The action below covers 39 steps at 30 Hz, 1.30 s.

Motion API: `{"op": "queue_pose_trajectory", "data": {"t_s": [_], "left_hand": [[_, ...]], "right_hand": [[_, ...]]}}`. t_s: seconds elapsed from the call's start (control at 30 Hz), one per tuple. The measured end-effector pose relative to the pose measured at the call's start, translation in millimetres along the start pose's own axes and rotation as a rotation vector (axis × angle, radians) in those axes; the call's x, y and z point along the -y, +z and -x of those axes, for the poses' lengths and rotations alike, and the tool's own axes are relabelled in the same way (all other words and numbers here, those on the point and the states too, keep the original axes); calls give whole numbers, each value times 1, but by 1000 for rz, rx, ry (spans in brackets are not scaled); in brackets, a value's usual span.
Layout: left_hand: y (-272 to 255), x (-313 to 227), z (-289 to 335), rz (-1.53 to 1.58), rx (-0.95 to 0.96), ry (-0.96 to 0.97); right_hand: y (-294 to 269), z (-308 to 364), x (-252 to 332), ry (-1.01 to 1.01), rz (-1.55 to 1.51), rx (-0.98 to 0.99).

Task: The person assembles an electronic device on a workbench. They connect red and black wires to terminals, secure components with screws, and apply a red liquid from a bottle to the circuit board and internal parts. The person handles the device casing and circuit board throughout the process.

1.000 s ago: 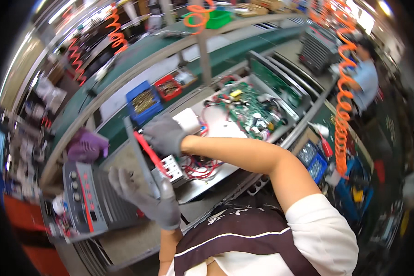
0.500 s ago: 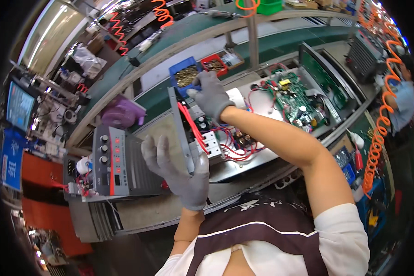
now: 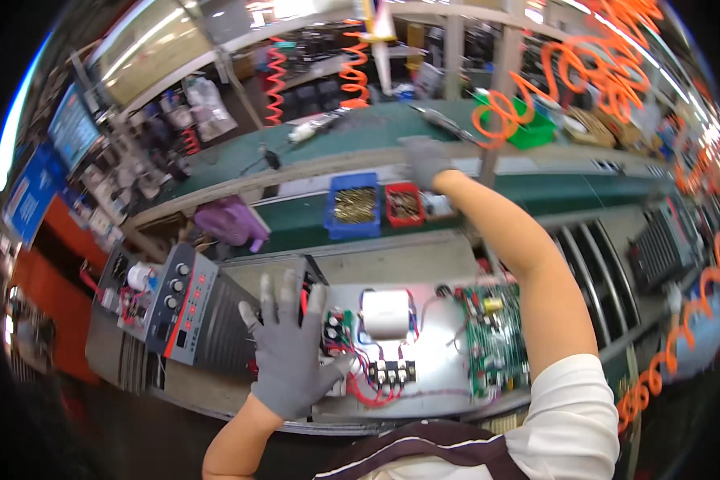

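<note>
An open metal chassis (image 3: 424,376) with a white transformer (image 3: 386,314) and a green circuit board (image 3: 492,348) lies on the workbench. The gloved left hand (image 3: 292,352) rests on its left end, fingers spread, holding nothing. The right hand (image 3: 426,160) reaches above the red bin (image 3: 404,205); I cannot tell its grip.

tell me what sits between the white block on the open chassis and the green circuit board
In the head view, between the white block and the green circuit board lies bare grey chassis plate, crossed only by thin wires; no other component stands there.
</note>
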State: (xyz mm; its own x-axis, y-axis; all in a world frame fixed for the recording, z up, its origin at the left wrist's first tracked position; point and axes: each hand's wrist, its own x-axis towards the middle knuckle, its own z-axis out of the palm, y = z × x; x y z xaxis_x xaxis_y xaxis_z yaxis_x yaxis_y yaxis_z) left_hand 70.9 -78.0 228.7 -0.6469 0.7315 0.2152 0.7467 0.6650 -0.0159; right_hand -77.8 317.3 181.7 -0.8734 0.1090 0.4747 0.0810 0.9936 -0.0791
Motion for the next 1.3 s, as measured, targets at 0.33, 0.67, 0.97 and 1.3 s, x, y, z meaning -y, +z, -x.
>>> {"op": "queue_pose_trajectory", "data": {"t_s": [0.33, 0.67, 0.97, 1.3], "left_hand": [[5, -1, 1, -118, 5, -100], [17, 1, 4, -222, -77, -159], [18, -7, -14, -282, 26, -427], [15, 7, -59, -173, 304, -638]], "right_hand": [[61, -81, -156, 348, -153, -25], [72, -50, -167, 542, -441, 341], [-77, 67, -51, 250, -926, 640], [-102, 120, 59, -206, -388, 734]]}}
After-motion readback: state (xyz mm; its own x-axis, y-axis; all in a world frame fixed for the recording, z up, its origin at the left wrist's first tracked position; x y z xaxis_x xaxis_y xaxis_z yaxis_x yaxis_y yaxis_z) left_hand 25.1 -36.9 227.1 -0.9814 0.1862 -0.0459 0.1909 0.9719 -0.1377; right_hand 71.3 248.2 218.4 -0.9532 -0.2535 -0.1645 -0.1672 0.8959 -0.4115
